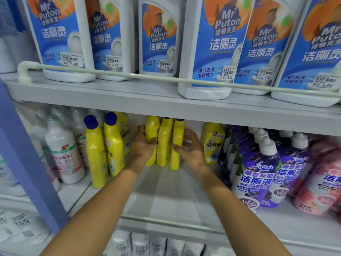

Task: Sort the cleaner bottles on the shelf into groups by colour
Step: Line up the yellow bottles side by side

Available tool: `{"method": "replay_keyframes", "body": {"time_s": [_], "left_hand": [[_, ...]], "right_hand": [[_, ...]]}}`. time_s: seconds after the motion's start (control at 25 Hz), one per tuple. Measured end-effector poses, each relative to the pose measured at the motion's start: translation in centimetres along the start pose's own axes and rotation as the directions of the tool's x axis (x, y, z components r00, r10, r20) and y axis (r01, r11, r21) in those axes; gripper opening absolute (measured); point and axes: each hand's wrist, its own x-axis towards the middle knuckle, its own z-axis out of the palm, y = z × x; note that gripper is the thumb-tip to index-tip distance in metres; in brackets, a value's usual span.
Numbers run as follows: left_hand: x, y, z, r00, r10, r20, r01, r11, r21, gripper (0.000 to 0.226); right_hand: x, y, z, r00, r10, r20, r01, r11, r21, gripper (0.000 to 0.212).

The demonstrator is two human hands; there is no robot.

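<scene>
Three yellow cleaner bottles (164, 143) with blue caps stand pressed together at the back middle of the lower shelf (166, 198). My left hand (143, 143) grips the leftmost of them and my right hand (190, 147) presses against the rightmost, so both hands clamp the group. Two more yellow bottles (103, 148) stand to the left, and one yellow bottle (213, 143) stands to the right. The caps of the held bottles are partly hidden by the shelf above.
White bottles (63, 154) fill the far left of the lower shelf. Purple bottles (262, 169) and pink bottles (321, 183) stand at the right. The upper shelf (129, 95) carries several large white bottles with blue labels behind a rail (129, 75). A blue post (27, 157) stands left.
</scene>
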Motion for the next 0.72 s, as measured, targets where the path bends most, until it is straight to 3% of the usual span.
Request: {"method": "replay_keyframes", "body": {"time_s": [0.28,0.72], "left_hand": [[-2.2,-0.3,-1.0,0.993,0.120,-0.018,-0.120,0.993,-0.007,0.045],[-10.3,0.1,-8.0,0.991,0.084,-0.107,-0.102,0.980,-0.172,0.044]], "right_hand": [[-0.8,-0.3,0.3,0.999,-0.032,-0.025,0.031,0.998,-0.050,0.057],[-6.0,-2.1,0.6,0.984,-0.046,0.170,0.028,0.994,0.108,0.056]]}}
